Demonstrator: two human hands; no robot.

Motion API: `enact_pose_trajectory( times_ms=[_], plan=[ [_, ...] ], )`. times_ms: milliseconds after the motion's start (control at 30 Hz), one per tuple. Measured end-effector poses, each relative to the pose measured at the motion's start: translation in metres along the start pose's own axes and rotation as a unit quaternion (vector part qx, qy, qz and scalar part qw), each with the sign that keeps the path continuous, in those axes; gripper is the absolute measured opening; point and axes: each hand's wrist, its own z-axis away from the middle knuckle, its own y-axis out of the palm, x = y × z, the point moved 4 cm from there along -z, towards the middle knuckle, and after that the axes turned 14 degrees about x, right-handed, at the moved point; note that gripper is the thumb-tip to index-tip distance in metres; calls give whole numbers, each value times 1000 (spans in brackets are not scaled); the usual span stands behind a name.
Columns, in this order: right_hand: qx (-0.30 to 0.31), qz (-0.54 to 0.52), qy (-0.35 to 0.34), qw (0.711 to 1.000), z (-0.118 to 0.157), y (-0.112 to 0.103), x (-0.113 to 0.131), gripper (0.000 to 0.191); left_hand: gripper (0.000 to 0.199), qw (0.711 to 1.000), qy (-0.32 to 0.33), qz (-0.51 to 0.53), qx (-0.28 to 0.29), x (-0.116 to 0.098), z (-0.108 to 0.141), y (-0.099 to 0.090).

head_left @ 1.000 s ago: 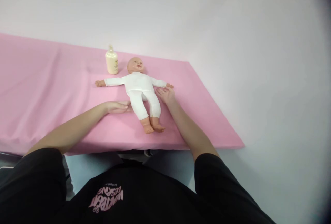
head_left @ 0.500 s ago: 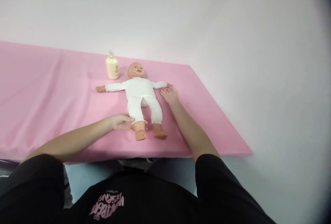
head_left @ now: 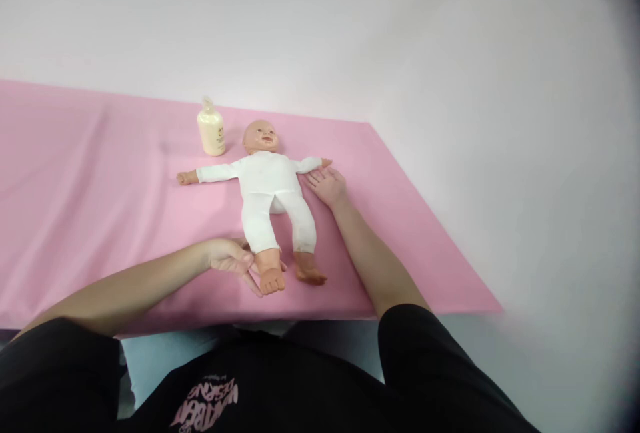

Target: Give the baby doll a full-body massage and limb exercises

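A baby doll (head_left: pixel 269 176) in a white body suit lies on its back on the pink cover, arms spread and feet towards me. My left hand (head_left: pixel 231 259) is closed around its lower leg on the left side, just above the foot. The thumb is near the ankle, and fingertips show past the far side of the leg; the rest of the fingers are hidden behind it. My right hand (head_left: pixel 327 186) lies open, fingers stretched out, just below the doll's other forearm. Whether these fingertips touch the sleeve I cannot tell.
A cream-coloured pump bottle (head_left: pixel 212 131) stands left of the doll's head. The pink cover (head_left: pixel 125 199) has soft folds on the left; the table's edge runs slanting down on the right. A pale wall or floor surrounds it.
My left hand has slid down the doll's leg towards the ankle. My right hand has shifted slightly inward beneath the forearm. The view has moved a little.
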Motion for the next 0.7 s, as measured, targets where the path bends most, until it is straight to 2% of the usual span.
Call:
enact_pose_trajectory(
  times_ms=[133, 233, 400, 533, 700],
  plan=[
    [-10, -12, -6, 1000, 2, -2, -1, 41, 71, 999, -40, 9, 29, 5, 0, 6],
    [-3, -13, -12, 1000, 3, -2, 0, 41, 65, 998, -46, 13, 35, 7, 1, 6],
    [-10, -3, -19, 1000, 3, -3, 2, 32, 46, 995, -74, 37, 61, 6, 8, 1],
    [-43, 53, -47, 997, -3, -8, 4, 28, 49, 990, -89, 21, 107, 0, 12, -1],
    [-79, 78, -63, 992, -11, -11, -1, 34, 46, 976, -169, 12, 140, -8, 16, 1]
  ],
)
